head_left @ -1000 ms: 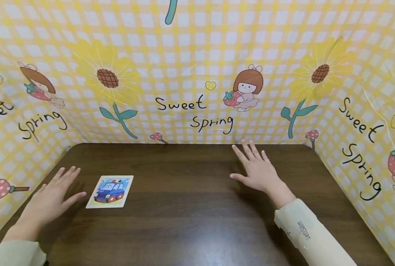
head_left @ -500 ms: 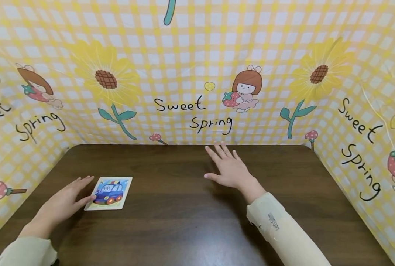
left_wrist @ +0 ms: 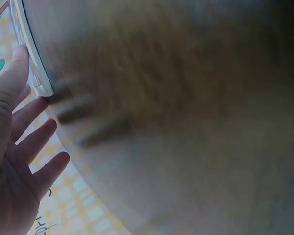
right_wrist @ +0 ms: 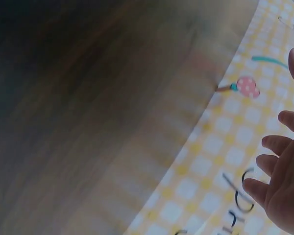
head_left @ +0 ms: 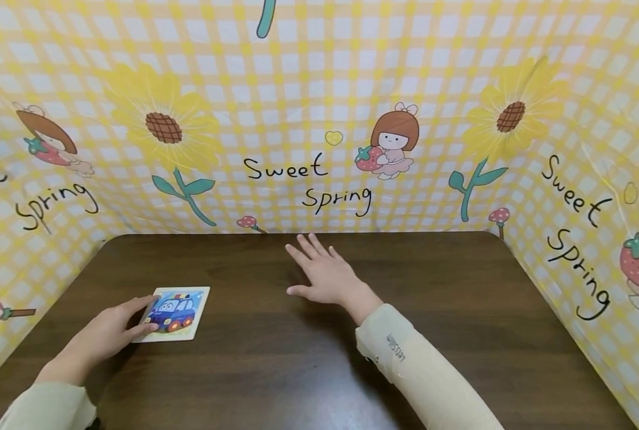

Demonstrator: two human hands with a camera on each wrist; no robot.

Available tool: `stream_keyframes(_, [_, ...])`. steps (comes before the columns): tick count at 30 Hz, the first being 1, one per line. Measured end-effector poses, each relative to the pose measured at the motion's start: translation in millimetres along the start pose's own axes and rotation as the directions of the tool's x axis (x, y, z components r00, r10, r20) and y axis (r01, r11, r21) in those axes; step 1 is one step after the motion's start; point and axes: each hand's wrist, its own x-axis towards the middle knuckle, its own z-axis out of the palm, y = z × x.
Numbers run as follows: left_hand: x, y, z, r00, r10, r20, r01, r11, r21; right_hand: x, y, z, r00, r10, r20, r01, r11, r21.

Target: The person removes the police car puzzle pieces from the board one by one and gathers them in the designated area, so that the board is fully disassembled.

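Note:
A square picture board [head_left: 175,315] with a pale border and a blue cartoon police car lies on the left half of the brown table [head_left: 255,382]. My left hand [head_left: 103,334] is at its left side, the thumb over the near left part and the fingertips at the far left corner. In the left wrist view the thumb of the left hand [left_wrist: 12,161] lies against the board [left_wrist: 32,54], the other fingers stretched out below its corner. My right hand [head_left: 327,276] hovers over the table's middle, fingers spread, holding nothing. The right wrist view shows the same hand [right_wrist: 284,181] apart from anything.
A yellow checked cloth [head_left: 276,119] with flowers and lettering hangs behind the table and along both sides. The table's far edge runs just beyond my right fingertips.
My left hand has moved right and lowered onto the board's left side, the fingers drawing in. My right hand has swept left, still spread. The board stays in place.

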Motion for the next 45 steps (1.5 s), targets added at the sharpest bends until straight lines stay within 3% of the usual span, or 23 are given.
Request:
stream_keyframes(10, [-3.6,6.4,0.4,1.0,0.006,-0.015,-0.006,1.0,-0.005,28.2,-50.6,17.8,0.992,-0.082,0.094,0.08,0.997,0.016])
stream_keyframes(24, [1.0,25.8,1.5,0.999,0.034,-0.019,-0.034,0.999,-0.012,55.5,-92.8,38.4,0.962,-0.134,0.238,0.116,0.989,0.09])
stream_keyframes(33, [8.8,44.0,4.1,0.999,0.038,0.011,-0.037,0.999,-0.022,56.4,-98.3,43.5,0.951,-0.127,0.283,0.104,0.99,0.094])
stream_keyframes(45, [21.9,71.7,10.9,0.995,0.099,0.025,-0.099,0.995,-0.009,49.1,-96.4,42.0,0.939,-0.12,0.324,0.109,0.993,0.054])
